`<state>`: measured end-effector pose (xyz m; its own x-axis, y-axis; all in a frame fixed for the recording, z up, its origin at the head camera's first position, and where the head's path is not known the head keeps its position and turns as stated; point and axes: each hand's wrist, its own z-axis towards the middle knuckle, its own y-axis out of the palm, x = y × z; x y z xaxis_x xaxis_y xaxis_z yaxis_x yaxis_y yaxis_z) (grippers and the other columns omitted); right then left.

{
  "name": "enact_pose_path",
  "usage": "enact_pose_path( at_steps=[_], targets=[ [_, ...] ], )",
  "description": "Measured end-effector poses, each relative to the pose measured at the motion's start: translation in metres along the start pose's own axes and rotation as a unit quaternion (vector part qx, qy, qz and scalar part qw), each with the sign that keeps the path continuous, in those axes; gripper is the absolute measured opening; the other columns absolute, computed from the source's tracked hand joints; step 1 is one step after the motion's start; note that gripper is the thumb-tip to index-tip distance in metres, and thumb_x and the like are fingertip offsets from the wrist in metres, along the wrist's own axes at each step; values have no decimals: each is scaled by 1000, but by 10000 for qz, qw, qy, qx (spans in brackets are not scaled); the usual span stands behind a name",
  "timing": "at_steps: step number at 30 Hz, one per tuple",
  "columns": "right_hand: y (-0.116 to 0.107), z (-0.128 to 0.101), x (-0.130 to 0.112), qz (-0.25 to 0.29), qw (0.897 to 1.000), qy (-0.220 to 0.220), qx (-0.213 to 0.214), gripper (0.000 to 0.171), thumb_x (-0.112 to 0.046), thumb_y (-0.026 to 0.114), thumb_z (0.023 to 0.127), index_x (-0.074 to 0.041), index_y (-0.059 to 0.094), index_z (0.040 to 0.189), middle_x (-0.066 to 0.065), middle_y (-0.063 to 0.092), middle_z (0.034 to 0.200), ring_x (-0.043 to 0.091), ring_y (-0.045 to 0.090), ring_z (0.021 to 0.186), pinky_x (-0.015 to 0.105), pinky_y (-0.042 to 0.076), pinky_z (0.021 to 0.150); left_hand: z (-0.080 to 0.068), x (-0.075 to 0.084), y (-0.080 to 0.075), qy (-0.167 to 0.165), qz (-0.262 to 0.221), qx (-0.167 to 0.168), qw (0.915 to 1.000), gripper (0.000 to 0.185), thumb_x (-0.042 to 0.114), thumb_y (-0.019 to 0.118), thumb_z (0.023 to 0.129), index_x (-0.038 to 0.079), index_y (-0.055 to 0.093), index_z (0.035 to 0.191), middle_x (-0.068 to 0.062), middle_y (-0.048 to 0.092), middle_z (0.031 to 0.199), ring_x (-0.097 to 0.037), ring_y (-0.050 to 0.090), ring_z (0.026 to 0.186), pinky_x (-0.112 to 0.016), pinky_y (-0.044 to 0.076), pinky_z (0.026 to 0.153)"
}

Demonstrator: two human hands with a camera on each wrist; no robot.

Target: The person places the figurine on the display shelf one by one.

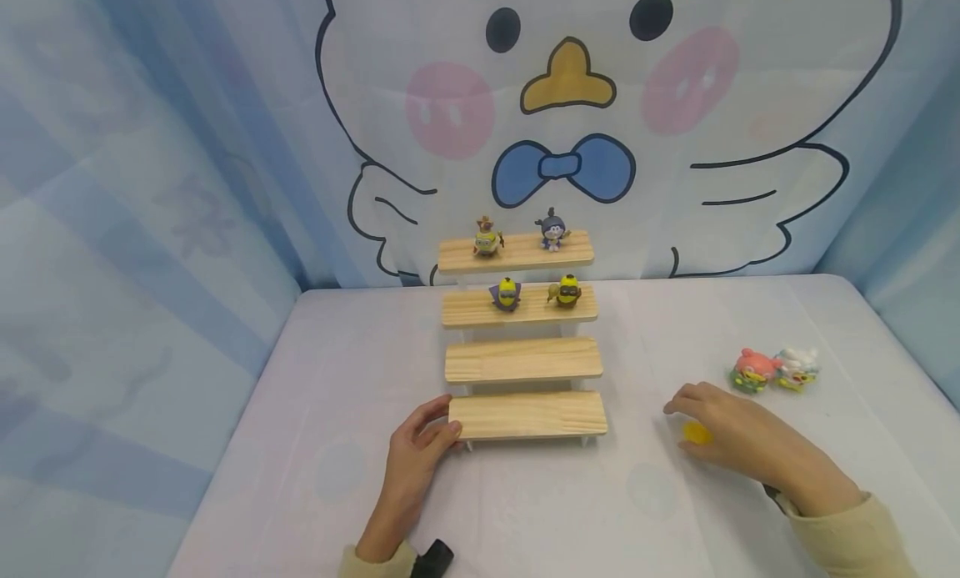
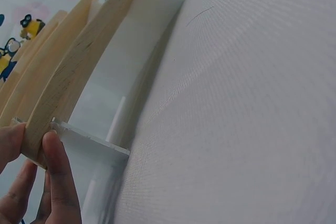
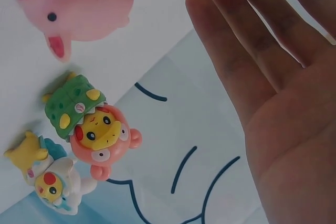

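My left hand [image 1: 412, 457] pinches the left end of the lowest wooden shelf [image 1: 528, 415] of a four-step stand. In the left wrist view, thumb and fingers sit on either side of the board's end [image 2: 39, 142]. Over a small yellow object [image 1: 697, 433] on the table hovers my right hand [image 1: 731, 428], which partly hides it. Its fingers are extended in the right wrist view. A round pink figure [image 3: 79, 3] with red-lined ears shows left of those fingers. Below it are a pink-hooded figurine [image 3: 102, 132] with a green body and a white-hooded figurine [image 3: 60, 184].
On the top shelf [image 1: 517, 259] stand a crowned yellow figurine [image 1: 486, 238] and a grey-hooded figurine [image 1: 552, 230]. The second shelf [image 1: 465, 309] bears two yellow figurines with dark outfits [image 1: 507, 294]. A cartoon-printed cloth [image 1: 750, 228] hangs behind the white table [image 1: 337, 378].
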<state>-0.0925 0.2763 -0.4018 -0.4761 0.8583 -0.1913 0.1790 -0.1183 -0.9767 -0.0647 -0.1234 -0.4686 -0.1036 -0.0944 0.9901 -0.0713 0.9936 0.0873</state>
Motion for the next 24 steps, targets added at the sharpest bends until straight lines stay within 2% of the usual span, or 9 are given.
enact_pose_path(
  at_steps=[9, 15, 24],
  targets=[
    [2, -1, 3, 82, 9995, 68, -300, 33, -17, 86, 75, -14, 72, 105, 0, 66, 107, 14, 58, 89, 41, 58, 81, 0, 2, 0, -308, 41, 8, 9995, 58, 15, 77, 87, 2, 53, 138, -17, 53, 134, -13, 67, 93, -26, 60, 80],
    [4, -2, 4, -2, 9996, 29, -291, 32, -14, 86, 75, -13, 72, 104, -3, 65, 102, 11, 56, 86, 37, 58, 77, 1, 1, 0, -301, -1, 4, 9995, 58, 14, 77, 87, 0, 52, 138, -18, 53, 133, -13, 67, 91, -26, 60, 80],
    [8, -1, 9, 64, 9989, 103, -457, 29, -10, 84, 77, -14, 72, 104, -3, 65, 102, 14, 57, 88, 39, 57, 80, 1, 1, 0, -335, 51, 21, 9994, 59, 16, 78, 87, 2, 53, 138, -17, 53, 134, -13, 67, 93, -26, 60, 80]
  ],
)
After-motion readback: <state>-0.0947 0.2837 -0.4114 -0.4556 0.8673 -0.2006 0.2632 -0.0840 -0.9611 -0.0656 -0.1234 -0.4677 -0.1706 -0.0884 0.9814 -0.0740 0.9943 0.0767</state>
